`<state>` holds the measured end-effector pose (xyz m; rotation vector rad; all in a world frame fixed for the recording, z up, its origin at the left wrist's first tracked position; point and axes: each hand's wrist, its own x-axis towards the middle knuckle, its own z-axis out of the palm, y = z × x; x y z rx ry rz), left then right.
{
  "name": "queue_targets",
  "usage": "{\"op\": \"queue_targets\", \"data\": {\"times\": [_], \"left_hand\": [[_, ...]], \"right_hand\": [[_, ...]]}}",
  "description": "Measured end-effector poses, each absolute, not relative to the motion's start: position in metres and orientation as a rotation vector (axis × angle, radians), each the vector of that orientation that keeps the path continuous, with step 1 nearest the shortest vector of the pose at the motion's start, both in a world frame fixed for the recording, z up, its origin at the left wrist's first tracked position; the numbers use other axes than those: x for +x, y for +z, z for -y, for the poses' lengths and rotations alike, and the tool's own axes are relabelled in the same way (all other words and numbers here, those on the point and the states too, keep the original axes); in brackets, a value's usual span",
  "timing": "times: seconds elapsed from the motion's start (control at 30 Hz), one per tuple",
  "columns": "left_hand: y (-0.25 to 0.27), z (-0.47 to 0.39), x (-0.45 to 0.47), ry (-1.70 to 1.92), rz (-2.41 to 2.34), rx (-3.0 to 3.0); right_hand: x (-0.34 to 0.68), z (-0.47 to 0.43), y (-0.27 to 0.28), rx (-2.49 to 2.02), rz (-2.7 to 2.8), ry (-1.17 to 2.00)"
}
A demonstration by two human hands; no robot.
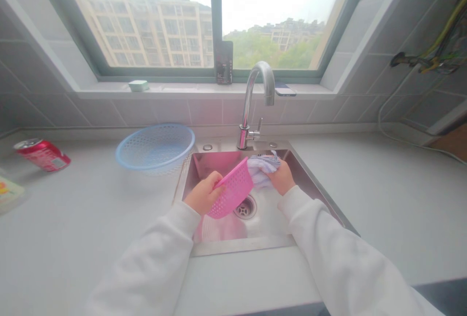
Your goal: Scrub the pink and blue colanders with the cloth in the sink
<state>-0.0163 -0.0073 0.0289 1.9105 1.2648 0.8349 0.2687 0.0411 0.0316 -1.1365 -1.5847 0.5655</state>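
Observation:
Over the steel sink [251, 244], my left hand [205, 193] grips the rim of a pink plastic basket [233, 190] with small holes. The basket is tilted, its perforated side turned toward me. My right hand [282, 177] is closed around a bunched white and grey cloth [263, 169], which is at the basket's upper right edge. Whether the cloth presses on the basket there, I cannot tell. Below the basket the drain [245, 207] partly shows. A chrome faucet [251, 106] rises behind the sink, and no water is seen running from it.
A blue colander [155, 148] stands left of the sink. A red can [42, 154] lies on its side on the counter [91, 238], near a partly seen pale item [9, 194]. On the windowsill are a green bar [138, 85], a black box [224, 63] and a phone [285, 90].

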Motion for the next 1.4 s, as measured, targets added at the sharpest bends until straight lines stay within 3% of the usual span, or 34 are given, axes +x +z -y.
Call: {"op": "queue_targets", "data": {"times": [0.3,0.5,0.8,1.07,1.4], "left_hand": [[0.031,0.005,-0.014,0.843,-1.204,1.744],[0.036,0.006,-0.014,0.833,-1.330,1.820],[0.030,0.002,-0.010,0.766,-1.402,1.971],[0.038,0.008,-0.007,0.789,-1.331,1.901],[0.036,0.006,-0.009,0.769,-1.375,1.940]], "right_hand": [[0.252,-0.025,0.035,-0.970,1.839,0.764],[0.279,-0.048,0.035,-1.145,1.668,0.593],[0.228,-0.011,0.046,-0.923,1.968,0.705],[0.278,-0.044,0.038,-1.188,1.748,0.584],[0.249,-0.023,0.049,-1.078,1.871,0.585]]}}
